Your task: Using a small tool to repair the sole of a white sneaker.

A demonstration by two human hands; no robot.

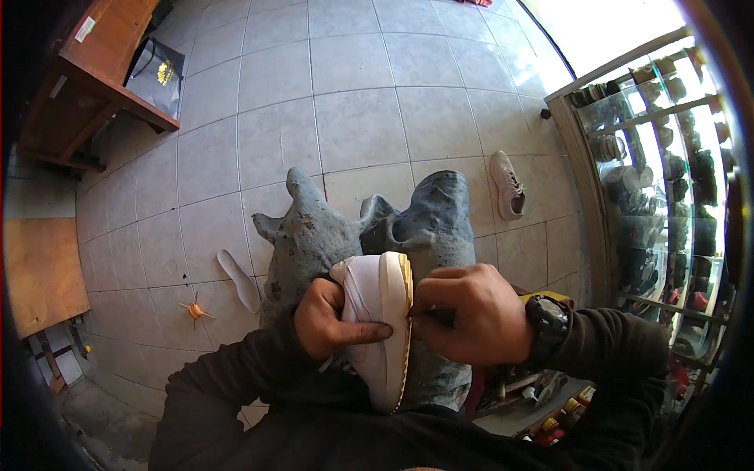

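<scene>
Pale tiled floor (275,67) surrounding a seated worker, seen from above. At right stands a tall display cabinet with glass panes and a wooden frame (582,161); at upper left, a reddish-brown wooden desk (88,88). A crumpled, stained grey cloth (314,235) covers the lap, a dark grey bag (161,78) rests beside the desk, and a white low-cut shoe (363,294) is held above the cloth, its sole turned to the right.

The held shoe is probably light, with a soft, yielding upper and a firmer, springy sole; the smooth sidewall may slip a little. The sole's pale thick sidewall (392,322) offers the steadiest hold; its ragged yellowish edge offers less.

A white laced shoe (506,187) lies on the floor, well apart from the work. The left hand (330,320) grips the held shoe, thumb pressed along the sidewall. The right hand (475,314), fingers curled together at the sole's edge, hides part of that edge; whether it pinches anything cannot be told. A flat white insole (238,279) lies at left, a bulky dark wristwatch (549,325) circles the right wrist, small yellow-capped bottles (574,407) crowd the lower right, and a small orange bundle (196,311) lies near the insole.
</scene>
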